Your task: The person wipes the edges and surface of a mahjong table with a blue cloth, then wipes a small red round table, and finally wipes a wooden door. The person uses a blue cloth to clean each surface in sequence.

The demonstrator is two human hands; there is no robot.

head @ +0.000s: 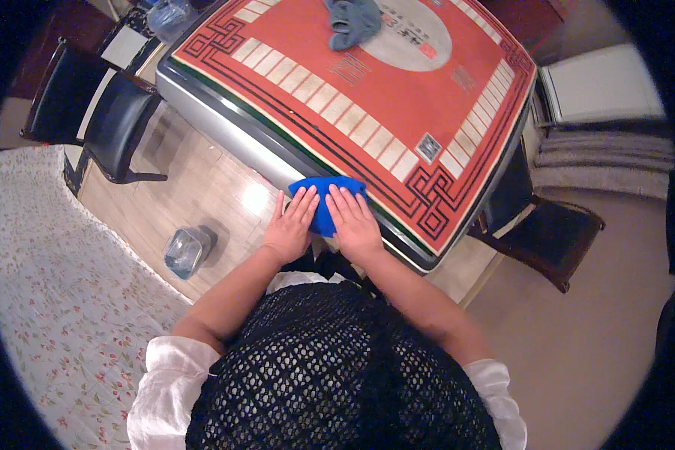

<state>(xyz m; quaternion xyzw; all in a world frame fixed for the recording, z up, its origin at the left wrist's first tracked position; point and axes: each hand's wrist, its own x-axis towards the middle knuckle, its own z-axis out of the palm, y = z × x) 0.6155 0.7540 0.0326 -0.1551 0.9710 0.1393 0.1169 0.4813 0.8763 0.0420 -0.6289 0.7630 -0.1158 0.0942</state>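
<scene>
A blue cloth (pixel 323 216) lies over the near rim of a mahjong table (pixel 259 163) with a red patterned top. My left hand (pixel 293 225) rests flat on the cloth's left part, its thumb side and fingers pointing up toward the table. Beside it, my right hand (pixel 353 225) presses flat on the right part, fingers together. The two hands are slightly apart, with blue fabric showing between them. Farther up the red mat (pixel 394 112) lies a crumpled grey-blue cloth (pixel 354 25), out of reach of both hands.
Black chairs stand at the left (pixel 118 118) and right (pixel 545 230) of the table. A clear plastic-lined bin (pixel 187 253) is on the wooden floor, near a floral-patterned cover (pixel 79 292). Stacked grey cushions or folded fabric (pixel 602 163) sit at the right.
</scene>
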